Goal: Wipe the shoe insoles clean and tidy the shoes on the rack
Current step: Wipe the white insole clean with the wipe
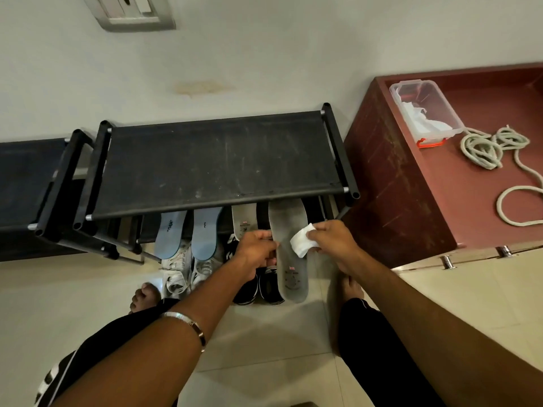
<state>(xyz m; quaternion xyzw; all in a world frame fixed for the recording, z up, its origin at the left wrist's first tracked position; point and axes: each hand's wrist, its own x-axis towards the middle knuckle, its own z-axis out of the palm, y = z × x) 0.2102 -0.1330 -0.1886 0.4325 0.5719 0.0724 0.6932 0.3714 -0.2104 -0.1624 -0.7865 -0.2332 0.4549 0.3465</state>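
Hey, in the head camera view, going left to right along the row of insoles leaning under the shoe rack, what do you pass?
First blue insole → second blue insole → pale grey insole → left hand → large grey insole → white wipe → right hand

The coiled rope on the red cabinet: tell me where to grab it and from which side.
Grip the bunched coils from above. There the rope's turns lie stacked together on the cabinet top, so one grasp probably gathers most of them; the loose loop would only trail.
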